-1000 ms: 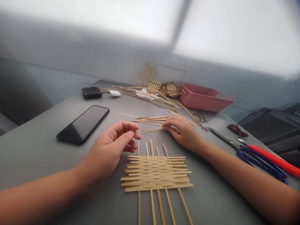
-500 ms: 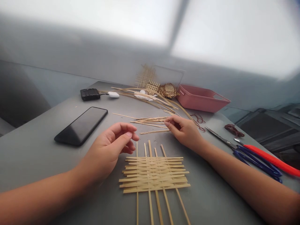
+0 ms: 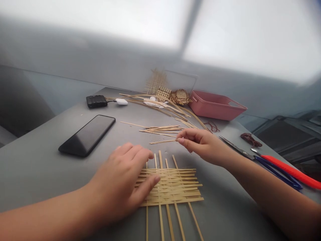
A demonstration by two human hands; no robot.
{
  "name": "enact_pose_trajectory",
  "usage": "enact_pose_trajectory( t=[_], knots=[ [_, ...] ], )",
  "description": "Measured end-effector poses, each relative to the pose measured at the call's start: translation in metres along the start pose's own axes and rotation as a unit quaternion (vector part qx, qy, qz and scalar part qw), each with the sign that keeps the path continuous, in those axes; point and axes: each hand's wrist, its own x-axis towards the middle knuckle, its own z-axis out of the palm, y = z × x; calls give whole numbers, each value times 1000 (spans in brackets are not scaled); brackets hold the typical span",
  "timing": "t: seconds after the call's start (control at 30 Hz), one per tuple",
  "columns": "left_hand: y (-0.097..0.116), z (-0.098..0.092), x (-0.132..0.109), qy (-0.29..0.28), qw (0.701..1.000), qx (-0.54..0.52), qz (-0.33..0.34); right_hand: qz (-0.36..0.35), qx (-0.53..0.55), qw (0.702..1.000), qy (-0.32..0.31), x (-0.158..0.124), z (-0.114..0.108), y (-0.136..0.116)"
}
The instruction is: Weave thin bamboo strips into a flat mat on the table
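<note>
A small mat of woven bamboo strips (image 3: 173, 187) lies on the grey table, several long strips sticking out at its near and far sides. Over the mat's left part is my left hand (image 3: 125, 179), thumb spread away from the fingers, gripping nothing; it hides the mat's left edge. Beyond the mat's far right corner, my right hand (image 3: 200, 145) pinches thumb and forefinger together at the right end of a thin bamboo strip (image 3: 163, 142). The strip's left end still rests on the table. Just behind it lies a loose bunch of similar thin strips (image 3: 160, 129).
Left of the mat lies a black phone (image 3: 87, 135), with a black power bank (image 3: 96, 101) behind it. Scissors (image 3: 247, 154) and a red-handled tool (image 3: 288, 169) lie at the right. Woven pieces (image 3: 180, 96) and a pink bin (image 3: 217, 107) stand at the back.
My left hand has moved right and turned palm down over the mat, thumb spreading. My right hand has come slightly nearer, its fingertips now at the end of the thin strip.
</note>
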Motion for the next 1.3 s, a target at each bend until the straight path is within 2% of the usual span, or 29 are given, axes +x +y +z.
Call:
enact_pose_trajectory(
  t=[0.07,0.17,0.23,0.3,0.53,0.73,0.83,0.9,0.97,1.03,1.1,1.2,1.3],
  knots=[
    [3,0,-2,-26,998,56,6,39,133,990,-21,1,-2,0],
    [5,-1,-1,-65,990,118,-37,72,344,935,-44,4,-2,1],
    [5,-2,0,-76,986,135,-57,76,407,909,-46,5,-1,0],
    [4,-3,2,-85,985,138,-61,73,416,906,-30,5,1,0],
    [2,-4,2,-101,984,129,-67,46,360,931,46,4,6,0],
    [-2,-4,4,-84,986,122,-75,36,384,919,82,3,5,-1],
    [-4,-5,6,-65,989,103,-79,10,389,914,114,3,2,-1],
    [-4,-8,7,-64,991,85,-87,-5,365,924,114,2,-2,0],
    [-2,-11,8,-71,990,71,-94,3,299,950,89,1,-6,1],
    [-1,-13,9,-77,991,62,-95,28,191,980,46,0,-11,0],
    [0,-15,9,-80,991,50,-93,54,61,997,7,0,-14,-2],
    [-1,-15,9,-80,992,14,-101,68,-90,993,-42,0,-18,-2],
    [-2,-15,7,-73,988,-64,-120,55,-129,984,-113,1,-20,3]
  ],
)
